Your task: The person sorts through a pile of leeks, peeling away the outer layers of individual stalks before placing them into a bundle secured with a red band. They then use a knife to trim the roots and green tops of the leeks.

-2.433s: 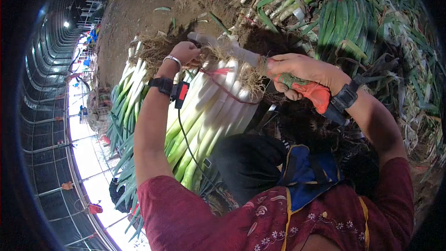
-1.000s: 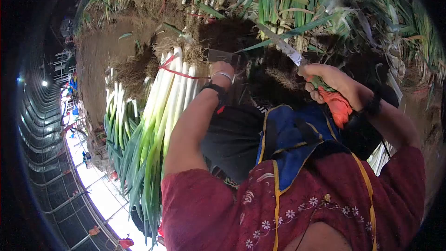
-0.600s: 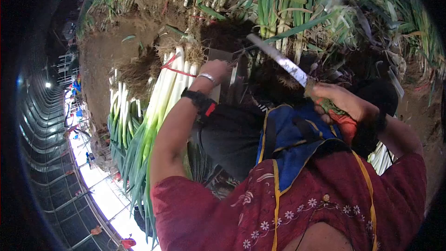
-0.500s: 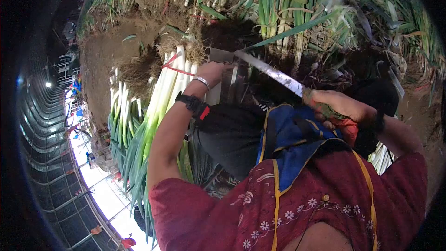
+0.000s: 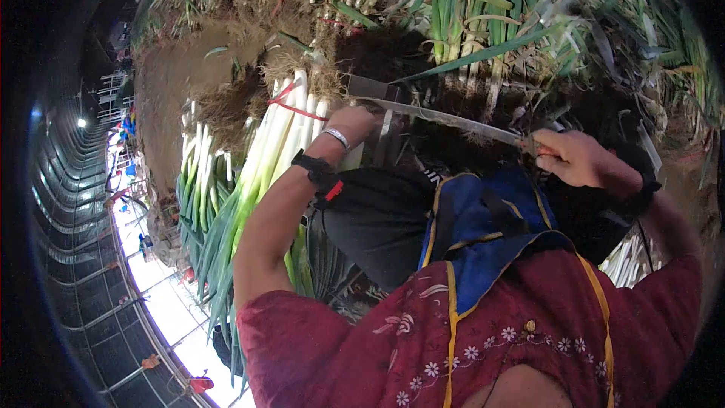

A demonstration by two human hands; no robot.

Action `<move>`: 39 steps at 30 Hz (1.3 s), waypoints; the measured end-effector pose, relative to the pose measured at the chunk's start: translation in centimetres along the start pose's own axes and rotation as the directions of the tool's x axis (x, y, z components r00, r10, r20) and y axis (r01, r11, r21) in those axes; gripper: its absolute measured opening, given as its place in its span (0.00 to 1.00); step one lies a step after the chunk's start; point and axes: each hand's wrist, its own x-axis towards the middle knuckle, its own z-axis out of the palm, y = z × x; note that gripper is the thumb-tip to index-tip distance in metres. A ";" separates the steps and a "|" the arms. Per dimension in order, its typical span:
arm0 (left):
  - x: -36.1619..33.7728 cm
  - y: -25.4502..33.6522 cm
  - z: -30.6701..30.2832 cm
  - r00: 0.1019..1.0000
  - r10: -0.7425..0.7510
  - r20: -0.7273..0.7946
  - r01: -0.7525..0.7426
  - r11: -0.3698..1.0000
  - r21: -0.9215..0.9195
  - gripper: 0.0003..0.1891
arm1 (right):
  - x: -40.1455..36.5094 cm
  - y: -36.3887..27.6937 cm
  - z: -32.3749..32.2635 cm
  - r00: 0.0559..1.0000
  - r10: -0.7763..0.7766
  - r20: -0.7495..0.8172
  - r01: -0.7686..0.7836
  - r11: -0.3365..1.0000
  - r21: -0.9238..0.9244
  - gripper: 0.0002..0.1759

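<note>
In the head view, my right hand (image 5: 572, 157) grips the handle of a long knife (image 5: 453, 119). The blade runs left, its far end beside a flat grey piece (image 5: 371, 88). My left hand (image 5: 352, 124) is closed at the right side of a bundle of leeks (image 5: 266, 147), just below the roots; what its fingers hold is hidden. A red tie (image 5: 296, 111) goes around the white stems. The bundle leans with its green leaves toward me and its roots (image 5: 306, 72) away.
More leeks (image 5: 200, 174) lie left of the bundle. Upright leeks (image 5: 479, 23) and loose leaves (image 5: 581, 53) are heaped at the back. Soil (image 5: 170, 68) covers the ground. White stems (image 5: 633, 261) show by my right arm. A blue apron (image 5: 483, 219) covers my lap.
My right hand has risen slightly and moved right. The knife blade now lies flatter, its far end lower and further left. My left hand has shifted slightly, still beside the bundle.
</note>
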 end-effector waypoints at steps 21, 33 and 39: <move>0.6 -2.6 1.4 0.938 -0.139 -0.317 -0.115 0.740 -0.663 0.08 | 12.4 8.3 -7.4 0.999 0.011 0.033 0.009 0.831 -0.556 0.20; -2.1 9.0 -3.3 0.767 0.485 -0.420 -0.641 0.554 -0.531 0.21 | 7.7 13.0 -10.8 0.968 -0.104 -0.229 0.009 0.925 -0.380 0.24; -4.3 10.9 -3.1 0.990 0.085 -0.115 -0.129 0.877 -0.462 0.41 | 7.3 6.8 -10.8 0.994 -0.001 -0.108 0.006 0.999 0.051 0.20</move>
